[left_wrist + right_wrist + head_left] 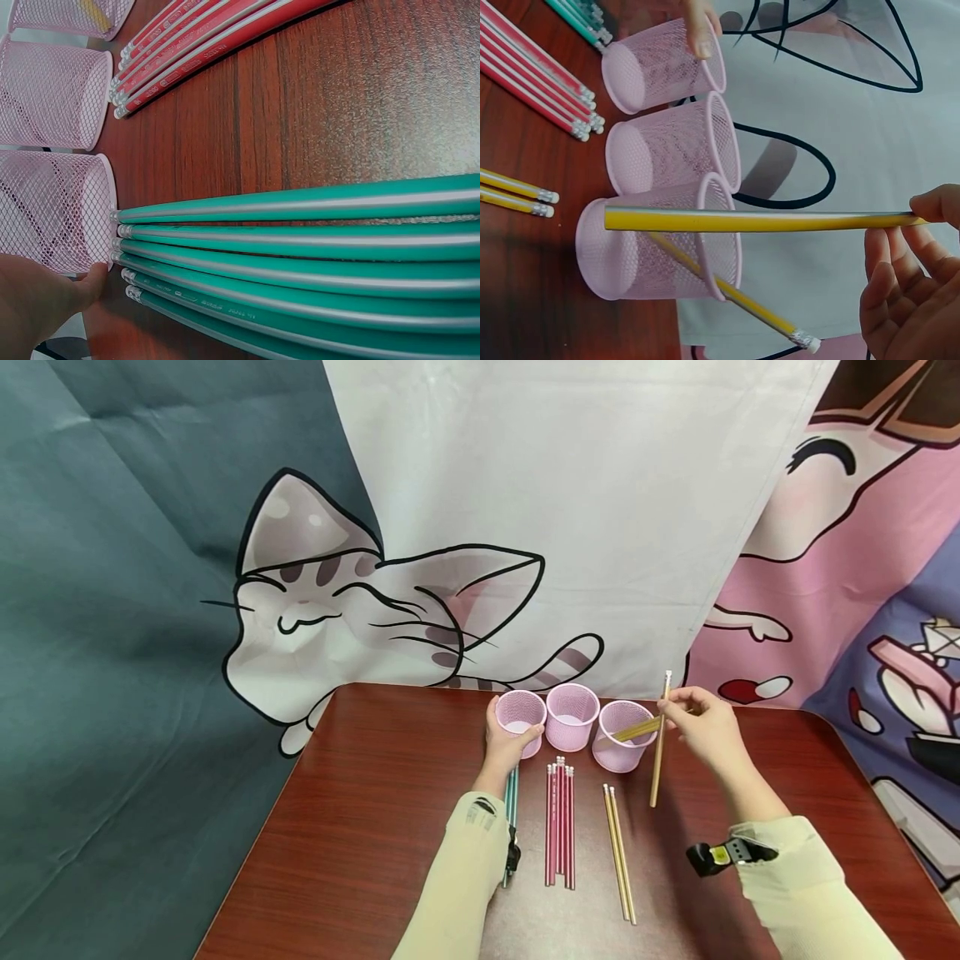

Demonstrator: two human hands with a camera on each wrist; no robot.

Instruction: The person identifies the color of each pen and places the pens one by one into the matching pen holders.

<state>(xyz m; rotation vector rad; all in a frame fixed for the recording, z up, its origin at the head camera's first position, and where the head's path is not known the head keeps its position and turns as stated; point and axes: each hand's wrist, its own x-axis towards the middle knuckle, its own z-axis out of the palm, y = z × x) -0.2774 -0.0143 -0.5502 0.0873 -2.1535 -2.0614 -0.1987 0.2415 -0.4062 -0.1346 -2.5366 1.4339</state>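
My left hand (504, 745) grips the leftmost pink mesh pencil cup (521, 703), fingers along its far left side and thumb at the front. Between thumb and fingers of my right hand (705, 727) is a yellow pencil (658, 764), pinched near its eraser end and hanging almost upright beside the rightmost pink cup (617, 758). Another yellow pencil (754, 307) leans inside that cup, eraser end sticking out over the rim. The middle pink cup (572, 731) stands between these two. Two yellow pencils (618, 860) lie on the table before the right cup.
Several red pencils (560, 827) lie in a row in front of the middle cup. Several green pencils (300, 255) lie by the left cup, partly under my left forearm in the head view. Behind the brown table (360, 793) hangs a cartoon-printed cloth (600, 485).
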